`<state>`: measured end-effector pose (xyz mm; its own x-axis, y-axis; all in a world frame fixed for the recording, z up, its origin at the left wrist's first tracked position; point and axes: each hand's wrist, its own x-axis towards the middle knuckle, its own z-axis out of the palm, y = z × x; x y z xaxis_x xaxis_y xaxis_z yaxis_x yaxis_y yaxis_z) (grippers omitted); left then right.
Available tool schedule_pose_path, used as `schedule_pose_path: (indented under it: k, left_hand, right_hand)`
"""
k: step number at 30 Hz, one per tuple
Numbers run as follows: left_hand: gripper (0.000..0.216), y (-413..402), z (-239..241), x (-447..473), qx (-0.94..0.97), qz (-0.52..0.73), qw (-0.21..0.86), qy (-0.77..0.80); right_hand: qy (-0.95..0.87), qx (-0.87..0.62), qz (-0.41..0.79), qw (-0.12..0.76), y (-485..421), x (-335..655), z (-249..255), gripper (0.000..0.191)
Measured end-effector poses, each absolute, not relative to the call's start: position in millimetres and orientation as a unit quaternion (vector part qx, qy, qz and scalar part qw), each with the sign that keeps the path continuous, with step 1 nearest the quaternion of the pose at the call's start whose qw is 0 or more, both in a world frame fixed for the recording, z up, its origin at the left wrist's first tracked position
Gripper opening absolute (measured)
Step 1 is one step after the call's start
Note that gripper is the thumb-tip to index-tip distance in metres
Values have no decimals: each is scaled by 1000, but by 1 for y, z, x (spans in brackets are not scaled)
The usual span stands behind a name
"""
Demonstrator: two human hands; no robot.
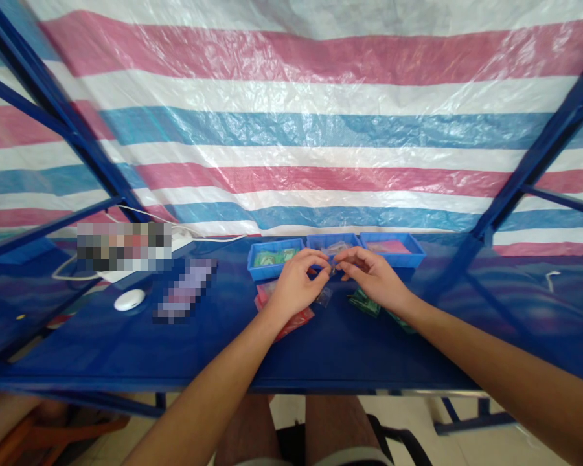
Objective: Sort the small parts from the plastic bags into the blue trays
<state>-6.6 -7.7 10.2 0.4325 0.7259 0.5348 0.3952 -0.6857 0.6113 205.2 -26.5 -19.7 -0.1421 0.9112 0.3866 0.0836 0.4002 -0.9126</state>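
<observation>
My left hand [298, 283] and my right hand [374, 275] meet fingertip to fingertip above the table, both closed in a pinch. Something small and greyish shows between them, too small to make out. Under my left fingers lies a clear plastic bag [325, 297]. Red plastic bags [295, 321] lie below my left wrist, partly covered by it. Green packets [364, 302] rest on the table under my right hand. Just beyond the hands stand a left blue bin [276, 270] with green packets, a middle blue bin [315, 241] with clear bags, and a right blue bin [415, 260] with pinkish sheets or bags.
On the blue table [214, 353], a white rounded case [129, 299] and a blurred-out flat object [187, 291] lie to the left. White cables [218, 239] run along the back. Blue metal posts [519, 181] flank a striped plastic sheet [320, 142]. Another person's limb [4, 417] shows at lower left.
</observation>
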Motion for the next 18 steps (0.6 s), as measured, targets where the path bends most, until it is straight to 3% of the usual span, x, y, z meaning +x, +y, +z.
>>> schedule_pose_path:
  k: [5, 10, 15, 18]
  left_hand:
    - [14, -10, 14, -8, 819, 417, 213, 331]
    - [22, -10, 10, -9, 808, 401, 271, 337]
    - [33, -9, 8, -9, 815, 394, 212, 369]
    - [28, -9, 7, -11, 829, 370, 168, 383]
  right_hand:
    - [-707, -374, 321, 507, -25, 209, -20, 12]
    - [-699, -368, 371, 488, -28, 207, -18, 17]
    - [-642, -384, 403, 527, -29, 208, -15, 26]
    - [-608, -396, 422, 544, -26, 211, -13, 35]
